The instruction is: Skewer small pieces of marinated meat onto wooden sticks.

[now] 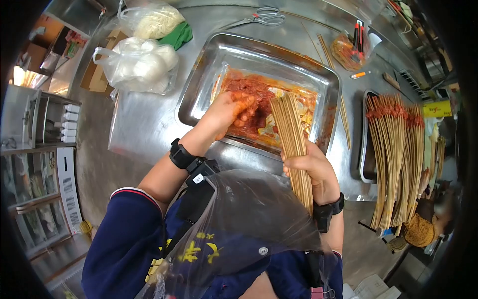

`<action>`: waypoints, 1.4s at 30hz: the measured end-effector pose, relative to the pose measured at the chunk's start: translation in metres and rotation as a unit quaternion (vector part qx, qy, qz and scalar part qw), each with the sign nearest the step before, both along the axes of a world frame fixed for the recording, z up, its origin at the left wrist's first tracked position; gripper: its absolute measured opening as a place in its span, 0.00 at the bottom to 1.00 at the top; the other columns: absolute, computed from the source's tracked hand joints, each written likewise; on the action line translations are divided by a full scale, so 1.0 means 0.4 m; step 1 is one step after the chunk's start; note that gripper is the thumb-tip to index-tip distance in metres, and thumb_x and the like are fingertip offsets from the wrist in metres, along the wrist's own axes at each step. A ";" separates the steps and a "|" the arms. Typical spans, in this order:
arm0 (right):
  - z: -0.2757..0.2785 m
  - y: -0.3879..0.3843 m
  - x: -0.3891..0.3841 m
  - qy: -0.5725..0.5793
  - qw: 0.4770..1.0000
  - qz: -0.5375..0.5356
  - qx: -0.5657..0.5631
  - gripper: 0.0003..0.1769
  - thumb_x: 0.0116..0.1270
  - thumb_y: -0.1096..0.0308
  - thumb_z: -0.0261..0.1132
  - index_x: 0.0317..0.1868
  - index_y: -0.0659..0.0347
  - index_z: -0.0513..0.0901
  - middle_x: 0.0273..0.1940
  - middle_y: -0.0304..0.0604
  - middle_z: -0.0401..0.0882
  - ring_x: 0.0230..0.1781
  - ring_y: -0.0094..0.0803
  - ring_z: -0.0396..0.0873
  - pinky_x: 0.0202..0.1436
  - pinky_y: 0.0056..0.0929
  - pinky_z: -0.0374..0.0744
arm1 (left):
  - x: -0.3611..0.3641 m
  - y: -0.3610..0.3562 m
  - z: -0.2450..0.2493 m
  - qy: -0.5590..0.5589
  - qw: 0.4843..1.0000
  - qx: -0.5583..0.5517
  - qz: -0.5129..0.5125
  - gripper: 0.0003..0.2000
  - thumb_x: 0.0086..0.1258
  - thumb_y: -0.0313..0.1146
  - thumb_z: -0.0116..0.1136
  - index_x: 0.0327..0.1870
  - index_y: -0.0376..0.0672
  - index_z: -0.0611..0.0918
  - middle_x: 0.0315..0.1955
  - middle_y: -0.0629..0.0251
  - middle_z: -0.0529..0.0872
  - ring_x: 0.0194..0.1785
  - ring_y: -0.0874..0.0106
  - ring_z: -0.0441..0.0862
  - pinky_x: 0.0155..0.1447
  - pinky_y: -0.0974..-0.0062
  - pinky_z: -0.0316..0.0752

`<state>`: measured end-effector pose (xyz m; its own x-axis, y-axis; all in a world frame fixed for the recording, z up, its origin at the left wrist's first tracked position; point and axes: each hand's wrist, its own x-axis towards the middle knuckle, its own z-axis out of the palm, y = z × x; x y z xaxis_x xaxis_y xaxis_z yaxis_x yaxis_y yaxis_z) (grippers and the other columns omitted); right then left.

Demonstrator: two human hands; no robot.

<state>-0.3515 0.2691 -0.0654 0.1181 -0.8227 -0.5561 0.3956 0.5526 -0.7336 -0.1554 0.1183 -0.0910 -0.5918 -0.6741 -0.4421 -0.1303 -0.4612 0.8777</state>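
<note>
A large steel tray (199,65) holds red, sauce-coated meat (244,84), with oily orange marinade spread over its bottom. My left hand (233,113) reaches into the tray, its sauce-stained fingers curled closed on some of the meat. In my right hand (314,167) is a thick bundle of bamboo skewers (293,134), gripped around the middle. The upper ends of the bundle lean over the tray close to the meat, and the lower ends point toward my apron. Between the left fingers, the exact piece held is partly hidden.
At right, a smaller tray (365,149) carries many skewers with red meat (386,109) on their ends. Plastic bags of white food (142,62) sit at upper left. Scissors (264,17), loose skewers (344,122), an orange marker (359,74) and a bag with red-black handles (351,52) lie around the main tray.
</note>
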 end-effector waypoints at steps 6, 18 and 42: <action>0.021 -0.010 0.014 0.021 0.999 0.030 -0.005 0.33 0.44 0.79 0.65 0.55 0.69 0.69 0.31 0.42 0.75 0.24 0.27 0.77 0.27 0.24 0.78 | -0.010 0.014 -0.005 0.143 0.980 0.079 0.110 0.11 0.72 0.37 0.51 0.41 0.38 0.78 0.29 0.67 0.81 0.27 0.79 0.76 0.28 0.83 0.74; 0.022 -0.010 0.013 0.044 0.997 0.049 -0.025 0.26 0.48 0.80 0.65 0.52 0.70 0.73 0.31 0.42 0.78 0.26 0.26 0.77 0.30 0.24 0.76 | -0.024 0.023 0.012 0.166 0.978 0.058 0.113 0.11 0.71 0.38 0.52 0.41 0.39 0.79 0.28 0.69 0.80 0.26 0.81 0.75 0.27 0.84 0.71; 0.022 -0.005 0.008 0.032 0.999 0.002 -0.021 0.30 0.46 0.80 0.66 0.54 0.69 0.72 0.34 0.43 0.78 0.27 0.28 0.78 0.29 0.25 0.77 | -0.036 0.072 0.007 0.073 0.997 0.020 -0.001 0.10 0.66 0.37 0.60 0.35 0.38 0.83 0.27 0.71 0.82 0.24 0.84 0.70 0.26 0.86 0.62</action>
<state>-0.3481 0.2669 -0.0566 0.0862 -0.8446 -0.5284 0.3449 0.5229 -0.7795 -0.1698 0.1470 -0.0881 -0.6529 -0.6562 -0.3783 -0.0044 -0.4962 0.8682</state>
